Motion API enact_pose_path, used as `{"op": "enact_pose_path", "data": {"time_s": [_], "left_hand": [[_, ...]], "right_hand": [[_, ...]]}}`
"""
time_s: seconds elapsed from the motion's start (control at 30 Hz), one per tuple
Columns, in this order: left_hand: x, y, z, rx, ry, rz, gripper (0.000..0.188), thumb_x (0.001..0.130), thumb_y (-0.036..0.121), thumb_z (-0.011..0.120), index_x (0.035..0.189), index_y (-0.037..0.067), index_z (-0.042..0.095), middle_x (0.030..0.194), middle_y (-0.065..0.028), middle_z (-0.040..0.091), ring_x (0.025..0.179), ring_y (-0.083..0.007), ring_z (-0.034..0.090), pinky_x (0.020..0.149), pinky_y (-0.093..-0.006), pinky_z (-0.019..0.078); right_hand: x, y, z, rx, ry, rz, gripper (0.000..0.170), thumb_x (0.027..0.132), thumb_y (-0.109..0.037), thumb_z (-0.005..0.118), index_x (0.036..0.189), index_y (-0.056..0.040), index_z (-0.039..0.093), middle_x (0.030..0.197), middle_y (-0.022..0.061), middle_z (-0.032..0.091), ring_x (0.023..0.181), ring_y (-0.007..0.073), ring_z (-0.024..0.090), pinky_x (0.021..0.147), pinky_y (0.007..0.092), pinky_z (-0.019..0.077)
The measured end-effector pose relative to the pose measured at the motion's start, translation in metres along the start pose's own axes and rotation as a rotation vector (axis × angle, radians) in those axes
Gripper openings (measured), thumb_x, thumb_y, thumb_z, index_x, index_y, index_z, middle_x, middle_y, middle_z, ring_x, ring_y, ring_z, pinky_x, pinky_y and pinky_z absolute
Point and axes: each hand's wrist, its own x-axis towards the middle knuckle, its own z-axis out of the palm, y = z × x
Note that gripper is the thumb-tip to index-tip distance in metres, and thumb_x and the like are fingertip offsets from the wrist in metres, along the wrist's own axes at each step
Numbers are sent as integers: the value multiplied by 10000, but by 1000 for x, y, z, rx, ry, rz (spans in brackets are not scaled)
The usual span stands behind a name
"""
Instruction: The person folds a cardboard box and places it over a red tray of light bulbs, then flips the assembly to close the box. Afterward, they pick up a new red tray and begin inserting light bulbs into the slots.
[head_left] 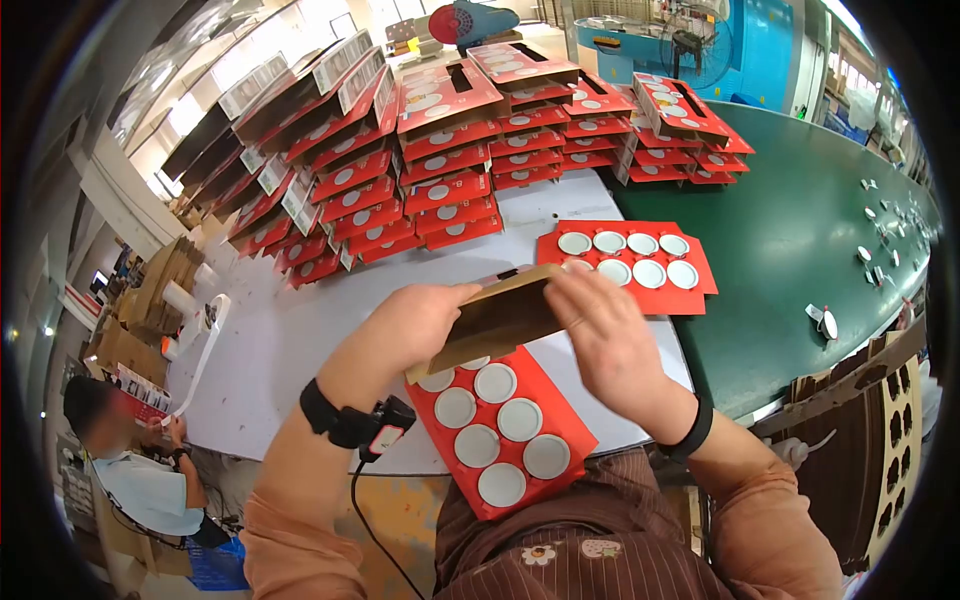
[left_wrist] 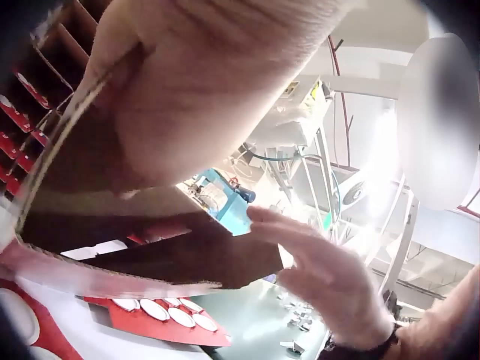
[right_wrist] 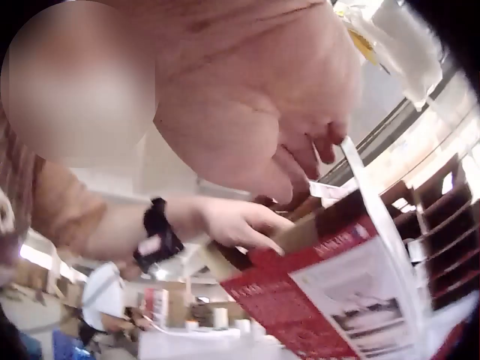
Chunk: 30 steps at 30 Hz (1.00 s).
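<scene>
A red printed cardboard sleeve box [head_left: 505, 325] is held tilted above the table, its bare brown inside facing me in the head view. My left hand [head_left: 415, 322] grips its left wall, with the thumb on the inside. My right hand [head_left: 612, 345] lies along the right edge with its fingers extended. Printed red and white sides of the box [right_wrist: 315, 300] show in the right wrist view. Under the box, a red card [head_left: 565, 420] set with white round lids [head_left: 519, 419] overhangs the table's front edge; its far end is hidden by the box.
Tall stacks of red boxes [head_left: 450, 190] stand at the back. A second red card [head_left: 700, 250] with white lids lies to the right, across the white table [head_left: 290, 340] and green table [head_left: 780, 200]. Loose small lids [head_left: 828, 323] are scattered there. Another person [head_left: 150, 480] sits at left.
</scene>
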Motion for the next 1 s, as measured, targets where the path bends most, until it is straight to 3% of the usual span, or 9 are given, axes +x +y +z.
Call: {"op": "enact_pose_path", "data": {"time_s": [0.13, 0.23, 0.47, 0.6, 0.73, 0.83, 0.87, 0.97, 1.0], "left_hand": [[3, -8, -19, -36, -69, 121, 363, 877, 80, 501, 1237, 85, 548, 1097, -170, 623, 969, -321, 597, 863, -364, 462], [8, -17, -33, -82, -129, 140, 375, 876, 76, 497, 1248, 82, 545, 1087, -167, 629, 957, -287, 603, 874, -344, 456], [25, -45, -65, -399, -192, 109, 383, 885, 123, 519, 1259, 46, 534, 1088, -125, 645, 958, -193, 596, 883, -313, 446], [39, -31, -72, 512, 54, -54, 267, 845, 144, 566, 1098, 89, 631, 911, -113, 669, 891, -274, 616, 785, -383, 484], [53, -42, -57, 681, 351, 85, 191, 821, 133, 568, 984, 88, 658, 825, -87, 659, 817, -295, 607, 713, -411, 482], [64, -69, -48, 275, 705, 128, 184, 839, 99, 554, 975, 73, 676, 852, -85, 675, 834, -268, 622, 758, -392, 490], [69, -80, -46, 270, 703, 127, 184, 839, 99, 554, 975, 73, 676, 852, -85, 675, 834, -268, 622, 758, -392, 490], [91, -130, -23, -985, 403, -30, 302, 969, 253, 456, 1095, 37, 624, 1028, -75, 650, 1000, -165, 593, 867, -308, 466], [90, -127, -14, -989, 403, -34, 302, 969, 253, 456, 1095, 37, 624, 1028, -75, 650, 1000, -165, 593, 867, -308, 466]], "right_hand": [[2, 26, 21, 179, 95, 311, 445, 848, -147, 576, 1241, 38, 482, 1290, 171, 481, 1197, 337, 468, 977, 415, 396], [11, 36, 37, 722, 41, 422, 452, 902, -231, 542, 1275, 7, 452, 1265, 187, 483, 1162, 351, 478, 985, 392, 385], [68, 46, 64, 1203, 117, 549, 341, 845, -158, 508, 1154, -14, 512, 1018, 47, 561, 965, 140, 512, 869, 283, 410], [88, 65, 107, 1182, 312, 731, 251, 830, -168, 523, 991, 15, 581, 844, 45, 576, 822, 127, 511, 746, 277, 427], [98, 92, 123, 1274, 401, 766, 245, 836, -179, 514, 960, 20, 587, 837, 35, 578, 825, 126, 510, 759, 272, 415], [106, 88, 120, 1287, 302, 794, 250, 871, -216, 472, 1000, -28, 574, 863, 3, 547, 812, 104, 461, 742, 258, 370], [107, 92, 124, 1284, 298, 798, 250, 871, -216, 472, 1000, -28, 574, 863, 3, 547, 812, 104, 461, 742, 258, 370], [107, 104, 138, 1540, 211, 798, 362, 910, -315, 474, 1141, -41, 526, 1044, 51, 586, 956, 166, 534, 875, 297, 402], [107, 104, 143, 1540, 207, 800, 362, 910, -315, 474, 1141, -41, 526, 1044, 51, 586, 956, 166, 534, 875, 297, 402]]}}
